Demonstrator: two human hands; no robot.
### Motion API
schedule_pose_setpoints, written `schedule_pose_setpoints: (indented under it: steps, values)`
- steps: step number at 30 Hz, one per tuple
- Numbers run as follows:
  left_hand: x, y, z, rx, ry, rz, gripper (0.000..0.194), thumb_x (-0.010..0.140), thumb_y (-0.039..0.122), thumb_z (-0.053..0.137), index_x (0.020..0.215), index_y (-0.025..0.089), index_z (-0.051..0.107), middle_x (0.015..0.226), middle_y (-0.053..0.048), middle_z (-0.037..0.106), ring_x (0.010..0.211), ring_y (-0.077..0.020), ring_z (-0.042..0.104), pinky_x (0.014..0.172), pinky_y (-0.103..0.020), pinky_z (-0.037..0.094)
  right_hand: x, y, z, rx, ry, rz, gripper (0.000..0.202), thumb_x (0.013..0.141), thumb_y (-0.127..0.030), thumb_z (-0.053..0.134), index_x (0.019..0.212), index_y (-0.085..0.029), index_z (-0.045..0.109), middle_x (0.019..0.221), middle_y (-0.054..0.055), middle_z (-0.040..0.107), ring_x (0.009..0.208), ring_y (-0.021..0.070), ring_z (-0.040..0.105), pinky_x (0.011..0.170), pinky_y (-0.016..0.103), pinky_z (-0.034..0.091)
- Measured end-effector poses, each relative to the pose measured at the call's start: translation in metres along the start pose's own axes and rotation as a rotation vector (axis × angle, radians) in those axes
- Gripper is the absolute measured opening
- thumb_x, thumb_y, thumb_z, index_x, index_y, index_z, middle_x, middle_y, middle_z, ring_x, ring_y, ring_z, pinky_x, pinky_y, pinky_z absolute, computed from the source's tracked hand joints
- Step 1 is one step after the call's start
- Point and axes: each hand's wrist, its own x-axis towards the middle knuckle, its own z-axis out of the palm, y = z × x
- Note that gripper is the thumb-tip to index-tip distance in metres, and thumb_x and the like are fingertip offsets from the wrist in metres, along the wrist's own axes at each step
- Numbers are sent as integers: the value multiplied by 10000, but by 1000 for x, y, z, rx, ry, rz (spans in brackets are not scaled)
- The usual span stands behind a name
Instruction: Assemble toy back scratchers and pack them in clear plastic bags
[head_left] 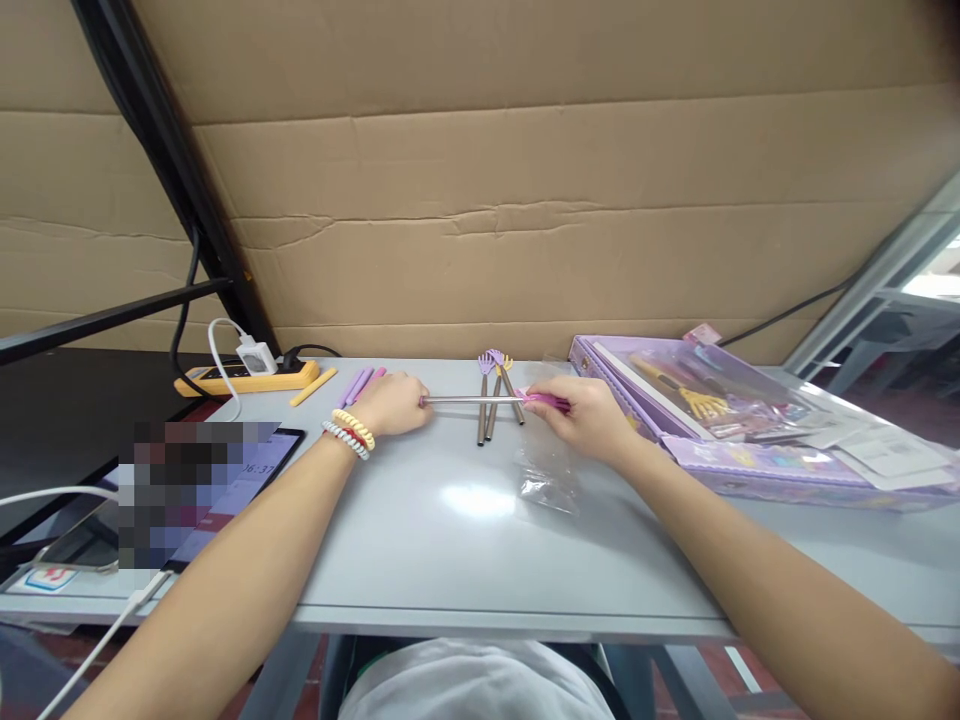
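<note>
A telescopic back scratcher with a thin metal rod [472,399] is stretched level between my two hands. My left hand [394,404] is closed round its left end. Pinched in my right hand [585,415] is the pink part at the other end, partly covered by the fingers. Behind the rod lie several short back scratchers [493,405] with purple and yellow hand-shaped heads and metal shafts. Purple tubes [355,387] and a pink tube [379,374] lie beyond my left hand, and a yellow tube [313,387] is farther left. A clear plastic bag [549,485] lies below my right hand.
An open purple box [720,452] holding packaged items, one with a yellow hand-shaped head [703,404], occupies the right side. At left are a yellow power strip [292,377] with a white charger [256,354], a tablet [255,480] and cables. A cardboard wall [450,170] rises behind the table.
</note>
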Motion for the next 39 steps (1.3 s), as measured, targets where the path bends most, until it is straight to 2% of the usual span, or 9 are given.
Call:
schedule_pose_setpoints:
  steps: [3,5,12,17,23,26,32,36,39]
  values:
    - [2,-1,2,-45,-35,16,218,689,270,431,568,210,602,591,-56,637,656,-218,599,848,-380,399,0,-2,0,-6,52,-18,180,834,-247,539,744,-168,673,613,36,631,545,131,527,544,249,392]
    - [2,0,3,-58,-42,19,222,689,265,428,575,207,609,585,-57,634,643,-212,594,844,-368,403,1,-3,0,13,49,24,176,819,-254,550,734,-163,674,619,38,636,536,127,518,536,249,386]
    - [3,9,6,19,37,-7,280,731,283,418,664,201,677,682,-115,671,719,-268,629,687,-358,426,4,-5,-5,152,-122,397,240,746,-370,588,728,-152,686,533,18,601,490,130,489,516,264,366]
    - [3,15,8,51,26,-20,307,754,284,416,730,196,709,717,-128,681,735,-276,639,627,-345,422,6,-6,-5,240,-158,537,257,678,-399,615,650,-150,670,501,7,556,475,124,464,501,268,342]
    - [0,24,5,105,27,-20,339,769,302,406,767,169,717,726,-149,679,718,-286,641,614,-353,418,6,-1,1,441,-261,747,239,633,-384,641,595,-149,653,472,-23,492,438,86,379,462,250,278]
    - [0,23,6,108,28,-16,329,765,300,406,756,169,708,710,-144,675,709,-281,639,602,-345,408,5,0,1,390,-270,718,256,645,-401,635,631,-147,669,527,-7,539,488,100,425,493,252,307]
    - [4,10,4,16,83,-36,255,735,328,445,704,212,670,705,-90,678,705,-254,629,600,-322,389,4,7,0,331,-300,527,267,715,-401,606,729,-156,713,798,57,688,709,172,575,635,277,411]
    - [5,-8,2,-13,158,-110,284,732,418,463,725,216,663,720,-78,682,731,-253,625,609,-315,392,5,5,-2,265,-286,517,317,738,-438,593,720,-144,710,637,41,646,553,140,531,548,271,385]
    - [5,-23,4,7,176,-194,312,743,441,455,729,210,664,744,-89,691,752,-257,629,635,-318,401,7,1,-6,278,-247,544,346,728,-456,613,783,-136,731,523,15,584,449,112,467,485,262,352]
